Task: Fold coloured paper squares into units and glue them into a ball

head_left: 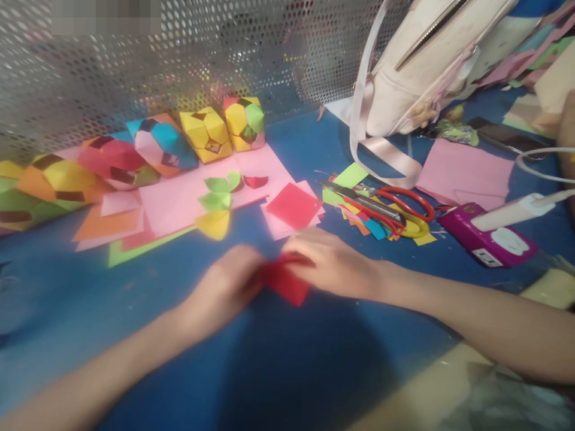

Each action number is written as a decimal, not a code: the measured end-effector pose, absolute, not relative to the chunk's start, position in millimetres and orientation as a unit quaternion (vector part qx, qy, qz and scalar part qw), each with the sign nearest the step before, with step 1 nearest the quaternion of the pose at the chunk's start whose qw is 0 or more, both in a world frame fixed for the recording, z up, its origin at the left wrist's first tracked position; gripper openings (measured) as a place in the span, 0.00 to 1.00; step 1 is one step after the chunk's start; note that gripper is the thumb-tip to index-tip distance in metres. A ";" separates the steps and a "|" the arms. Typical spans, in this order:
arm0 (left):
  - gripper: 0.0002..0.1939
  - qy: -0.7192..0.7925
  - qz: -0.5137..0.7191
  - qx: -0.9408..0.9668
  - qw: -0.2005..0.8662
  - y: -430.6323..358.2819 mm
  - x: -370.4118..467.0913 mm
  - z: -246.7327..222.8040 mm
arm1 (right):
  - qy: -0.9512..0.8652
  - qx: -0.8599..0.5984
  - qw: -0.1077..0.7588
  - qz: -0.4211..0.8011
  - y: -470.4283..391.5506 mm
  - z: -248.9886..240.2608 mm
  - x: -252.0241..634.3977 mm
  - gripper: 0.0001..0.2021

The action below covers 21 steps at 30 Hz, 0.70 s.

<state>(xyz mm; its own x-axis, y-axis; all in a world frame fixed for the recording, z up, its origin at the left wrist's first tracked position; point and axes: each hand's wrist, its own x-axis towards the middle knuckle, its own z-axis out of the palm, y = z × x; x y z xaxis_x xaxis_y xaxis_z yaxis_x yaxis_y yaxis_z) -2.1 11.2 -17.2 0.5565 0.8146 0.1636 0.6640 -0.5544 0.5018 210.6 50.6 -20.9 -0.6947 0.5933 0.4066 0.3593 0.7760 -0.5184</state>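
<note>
A red piece of paper (290, 286) is held between my two hands above the blue table, blurred by motion. My left hand (231, 275) closes on its left side, and my right hand (330, 260) closes on its upper right. The fingertips are partly hidden. Just beyond my hands, a red paper square (294, 205) lies on pink paper squares (274, 224). Folded paper pieces in green (215, 200), yellow (214, 224) and red (256, 181) rest to the left of it.
Several folded paper boxes (206, 133) line the metal mesh (291, 66). Right of centre, red-handled scissors (406, 202) and a craft knife (366, 200) lie on paper scraps. Further right are a purple power strip (489, 236) with a white plug, pink paper (467, 173) and a white bag (413, 72).
</note>
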 end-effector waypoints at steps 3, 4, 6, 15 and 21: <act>0.08 0.416 0.169 0.869 0.207 15.2 -4.6 -15.4 | -0.909 -0.234 0.291 0.186 52.2 -21.3 211.8 0.07; 0.08 0.411 0.158 0.871 0.217 17.2 -5.5 -13.9 | -0.913 -0.226 0.290 0.179 52.2 -21.4 213.2 0.07; 0.09 0.397 0.134 0.876 0.240 21.8 -7.2 -9.8 | -0.919 -0.212 0.289 0.166 50.6 -22.3 217.0 0.07; 0.08 0.361 0.121 0.869 0.317 36.3 -14.5 -5.8 | -0.937 -0.178 0.291 0.070 34.7 -30.1 227.5 0.09; 0.08 0.358 0.124 0.866 0.327 37.8 -15.6 -5.3 | -0.954 -0.154 0.256 -0.008 34.9 -24.8 229.1 0.12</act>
